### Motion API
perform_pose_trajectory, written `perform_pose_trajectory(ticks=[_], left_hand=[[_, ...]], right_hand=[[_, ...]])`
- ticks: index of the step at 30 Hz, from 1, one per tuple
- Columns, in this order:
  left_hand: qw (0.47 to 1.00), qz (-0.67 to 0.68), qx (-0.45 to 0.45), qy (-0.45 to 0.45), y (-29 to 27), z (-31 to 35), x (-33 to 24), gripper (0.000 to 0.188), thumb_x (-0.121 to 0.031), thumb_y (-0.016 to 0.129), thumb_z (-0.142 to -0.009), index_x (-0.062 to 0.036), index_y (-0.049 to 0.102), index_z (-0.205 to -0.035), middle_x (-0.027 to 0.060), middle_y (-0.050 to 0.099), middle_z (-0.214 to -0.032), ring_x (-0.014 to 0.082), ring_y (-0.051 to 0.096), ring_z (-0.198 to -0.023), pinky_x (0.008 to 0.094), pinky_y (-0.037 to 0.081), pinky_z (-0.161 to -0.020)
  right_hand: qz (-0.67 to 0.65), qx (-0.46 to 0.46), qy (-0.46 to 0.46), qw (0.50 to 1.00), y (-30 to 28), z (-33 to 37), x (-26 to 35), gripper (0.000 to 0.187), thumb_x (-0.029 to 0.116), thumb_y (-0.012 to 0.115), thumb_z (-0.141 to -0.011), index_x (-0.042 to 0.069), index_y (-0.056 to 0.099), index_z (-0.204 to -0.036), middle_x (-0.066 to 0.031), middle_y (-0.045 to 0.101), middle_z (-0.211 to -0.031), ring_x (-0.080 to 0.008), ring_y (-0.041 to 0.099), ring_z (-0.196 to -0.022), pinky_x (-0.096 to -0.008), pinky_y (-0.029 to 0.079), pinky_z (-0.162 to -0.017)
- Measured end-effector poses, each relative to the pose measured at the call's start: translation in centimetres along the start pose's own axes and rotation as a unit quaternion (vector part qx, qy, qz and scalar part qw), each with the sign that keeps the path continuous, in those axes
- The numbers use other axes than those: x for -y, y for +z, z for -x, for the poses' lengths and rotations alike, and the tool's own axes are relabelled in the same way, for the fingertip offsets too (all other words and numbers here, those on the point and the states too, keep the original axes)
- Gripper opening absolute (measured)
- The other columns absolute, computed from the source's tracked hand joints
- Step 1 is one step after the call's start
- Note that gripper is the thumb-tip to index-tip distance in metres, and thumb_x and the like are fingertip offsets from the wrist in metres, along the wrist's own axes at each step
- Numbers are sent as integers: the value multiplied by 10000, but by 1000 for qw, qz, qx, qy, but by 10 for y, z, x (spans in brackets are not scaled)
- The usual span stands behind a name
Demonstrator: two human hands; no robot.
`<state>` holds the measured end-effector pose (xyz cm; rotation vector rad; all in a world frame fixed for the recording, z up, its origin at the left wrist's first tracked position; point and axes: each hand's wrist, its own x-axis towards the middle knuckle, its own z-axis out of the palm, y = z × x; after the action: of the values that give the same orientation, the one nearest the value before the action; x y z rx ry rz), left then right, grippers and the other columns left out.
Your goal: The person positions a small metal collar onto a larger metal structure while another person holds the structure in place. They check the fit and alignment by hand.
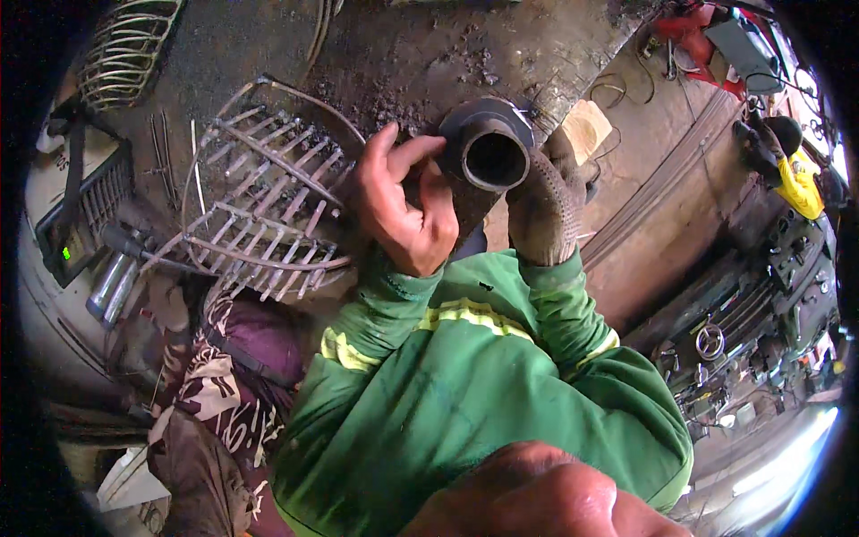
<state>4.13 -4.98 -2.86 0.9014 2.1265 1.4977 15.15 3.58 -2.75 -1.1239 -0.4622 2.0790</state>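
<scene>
A short dark metal pipe with a round flange is in front of my chest, its open end facing up. My right hand, in a grey knitted glove, grips it from the right side. Bare, my left hand is at the pipe's left, its fingers bent and spread apart. The index fingertip comes up to the flange's edge; whether it touches, I cannot tell. The lower part of the pipe is mostly hidden behind the hands.
A welded metal grate of slanted bars is on the left, with a curved barred frame beyond it. Another person's patterned clothing shows at lower left. Red equipment, a person in yellow and machinery are at right.
</scene>
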Motion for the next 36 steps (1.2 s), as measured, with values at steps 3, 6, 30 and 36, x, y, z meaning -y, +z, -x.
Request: perform_pose_trajectory(ticks=[3,6,30,36], left_hand=[[1000,15,10,-24,-2,0,-5,617,11,533,-830,37,339,-1415,187,651,-1130,213,607,-982,308,465,-906],[999,16,-31,-20,0,1,-2,634,22,526,-812,29,334,-1416,186,645,-1150,199,582,-942,302,471,-870],[997,4,-29,68,0,-1,-4,767,52,412,-664,47,300,-1423,242,606,-1202,304,601,-1121,421,420,-1064],[997,0,-22,79,5,-10,2,736,45,429,-685,45,302,-1411,245,617,-1198,298,599,-1113,412,421,-1046]], right_hand=[[-24,9,3,1000,-1,-3,2,610,98,612,-889,-76,414,-1439,-168,596,-1331,-264,587,-1210,-365,442,-1067],[-5,3,12,1000,-4,-2,4,588,125,599,-901,-72,427,-1429,-164,590,-1340,-254,581,-1216,-352,438,-1066],[47,116,51,991,-21,2,21,608,39,607,-838,-51,446,-1417,-116,666,-1198,-143,661,-892,-246,545,-736],[134,76,57,986,-4,0,28,475,51,570,-851,-47,496,-1309,-65,667,-1003,-85,613,-772,-185,480,-634]])
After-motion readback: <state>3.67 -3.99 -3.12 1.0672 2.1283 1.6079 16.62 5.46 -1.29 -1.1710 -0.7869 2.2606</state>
